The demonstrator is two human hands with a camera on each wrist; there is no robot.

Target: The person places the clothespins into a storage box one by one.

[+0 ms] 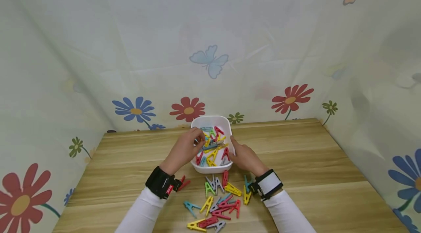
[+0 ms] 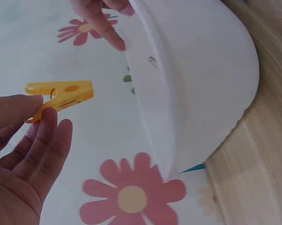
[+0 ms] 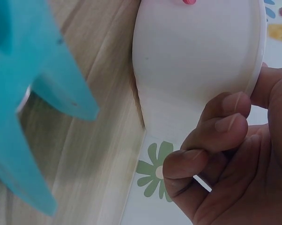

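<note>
My left hand [image 1: 185,148] pinches a yellow clothespin [image 2: 70,90] by its handle end, between thumb and fingertips, above the left side of a white plastic container [image 1: 210,169]. In the left wrist view the clothespin's jaws point toward the container wall. My right hand [image 1: 247,157] grips the container's right rim, its thumb over the edge and curled fingers [image 3: 230,123] against the outer wall. Inside lie loose clothespins in yellow, red, green, blue and grey, such as a red one [image 1: 218,130].
Several more clothespins lie on the wooden table [image 1: 312,181] in front of the container, among them a yellow one [image 1: 233,189] and a blue one [image 1: 190,207]. A red clothespin [image 1: 185,183] is beside my left wrist. A flower-printed curtain [image 1: 158,61] stands behind the table.
</note>
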